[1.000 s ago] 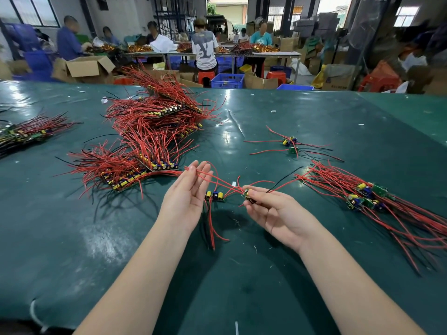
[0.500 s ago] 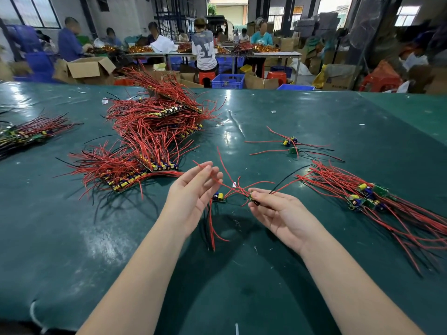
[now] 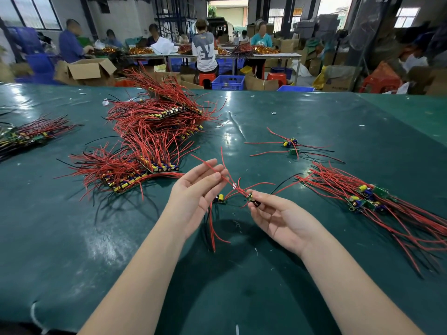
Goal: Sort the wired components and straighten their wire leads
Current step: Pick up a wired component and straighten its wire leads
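Right hand point(image 3: 278, 215) pinched one board point(image 3: 251, 199); left hand point(image 3: 197, 189) ran its lead point(image 3: 208, 165) through straight fingers. I judged most unsorted: big pile point(image 3: 154, 131) left, small bundle point(image 3: 367, 197) right.

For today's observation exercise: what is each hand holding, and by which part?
The right hand pinches a small circuit board by its body. The left hand runs that board's red wire leads between straight fingers.

Only a large "LV" shows on a worker's shirt point(image 3: 204, 50); nothing else reads.
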A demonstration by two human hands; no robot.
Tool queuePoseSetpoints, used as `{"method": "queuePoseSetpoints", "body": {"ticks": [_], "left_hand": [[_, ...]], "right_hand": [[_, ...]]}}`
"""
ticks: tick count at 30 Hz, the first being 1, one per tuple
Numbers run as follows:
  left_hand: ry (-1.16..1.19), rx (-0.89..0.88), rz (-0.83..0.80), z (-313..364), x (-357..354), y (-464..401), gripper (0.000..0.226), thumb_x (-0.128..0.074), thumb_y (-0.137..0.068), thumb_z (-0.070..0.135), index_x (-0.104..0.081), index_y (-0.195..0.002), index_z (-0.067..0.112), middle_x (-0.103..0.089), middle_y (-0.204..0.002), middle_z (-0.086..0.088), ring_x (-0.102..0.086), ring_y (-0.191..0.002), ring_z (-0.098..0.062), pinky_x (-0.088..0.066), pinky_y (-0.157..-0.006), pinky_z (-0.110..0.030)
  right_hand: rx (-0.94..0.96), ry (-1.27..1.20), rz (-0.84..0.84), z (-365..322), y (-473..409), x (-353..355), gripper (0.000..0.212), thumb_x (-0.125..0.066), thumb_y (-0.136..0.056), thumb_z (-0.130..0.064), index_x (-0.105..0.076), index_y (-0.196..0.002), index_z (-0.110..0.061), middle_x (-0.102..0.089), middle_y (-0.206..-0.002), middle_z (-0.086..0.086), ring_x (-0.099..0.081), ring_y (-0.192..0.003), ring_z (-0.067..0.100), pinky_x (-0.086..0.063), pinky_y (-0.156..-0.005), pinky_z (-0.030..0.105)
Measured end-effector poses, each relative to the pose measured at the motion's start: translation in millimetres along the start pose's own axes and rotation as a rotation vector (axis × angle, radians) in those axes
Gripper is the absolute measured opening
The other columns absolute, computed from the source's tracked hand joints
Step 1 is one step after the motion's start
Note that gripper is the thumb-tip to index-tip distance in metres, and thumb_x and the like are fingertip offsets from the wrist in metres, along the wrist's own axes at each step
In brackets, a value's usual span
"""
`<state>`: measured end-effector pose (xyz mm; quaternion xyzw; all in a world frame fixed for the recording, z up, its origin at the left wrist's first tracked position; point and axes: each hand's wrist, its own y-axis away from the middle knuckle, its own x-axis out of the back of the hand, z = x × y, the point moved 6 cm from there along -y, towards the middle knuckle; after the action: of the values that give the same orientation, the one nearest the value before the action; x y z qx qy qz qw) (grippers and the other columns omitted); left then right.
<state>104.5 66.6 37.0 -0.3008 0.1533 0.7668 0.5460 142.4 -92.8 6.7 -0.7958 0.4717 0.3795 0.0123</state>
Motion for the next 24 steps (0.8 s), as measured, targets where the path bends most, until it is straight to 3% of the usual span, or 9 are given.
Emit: {"method": "queuePoseSetpoints", "body": {"ticks": [15,19,24], "left_hand": [[-0.13,-0.082,0.172,0.9,12.4,1.1,0.018,-0.055,-0.085,-0.016,-0.066,-0.087,-0.002,-0.071,-0.081,-0.011,-0.071,-0.078,-0.018,-0.056,-0.07,-0.021],[-0.038,-0.021,0.182,0.4,12.6,0.9,0.016,-0.052,-0.093,-0.005,-0.067,-0.093,0.0,-0.073,-0.08,-0.008,-0.072,-0.076,-0.017,-0.057,-0.068,-0.02],[-0.069,-0.033,0.208,1.1,13.9,1.9,0.017,-0.051,-0.094,-0.004,-0.067,-0.091,0.001,-0.073,-0.075,-0.006,-0.072,-0.072,-0.014,-0.057,-0.067,-0.019]], "right_hand": [[0.017,0.149,-0.132,5.3,1.7,-9.9,0.02,-0.075,-0.062,-0.009,-0.079,-0.081,-0.004,-0.063,-0.07,0.008,-0.067,-0.062,0.013,-0.055,-0.061,0.019],[0.034,0.132,-0.116,3.6,0.7,-8.7,0.022,-0.076,-0.06,-0.009,-0.078,-0.081,-0.004,-0.047,-0.08,0.01,-0.062,-0.062,0.013,-0.055,-0.06,0.019],[0.045,0.145,-0.108,3.9,0.8,-8.5,0.024,-0.077,-0.059,-0.01,-0.078,-0.082,-0.004,-0.046,-0.083,0.01,-0.063,-0.062,0.013,-0.055,-0.061,0.02]]}}
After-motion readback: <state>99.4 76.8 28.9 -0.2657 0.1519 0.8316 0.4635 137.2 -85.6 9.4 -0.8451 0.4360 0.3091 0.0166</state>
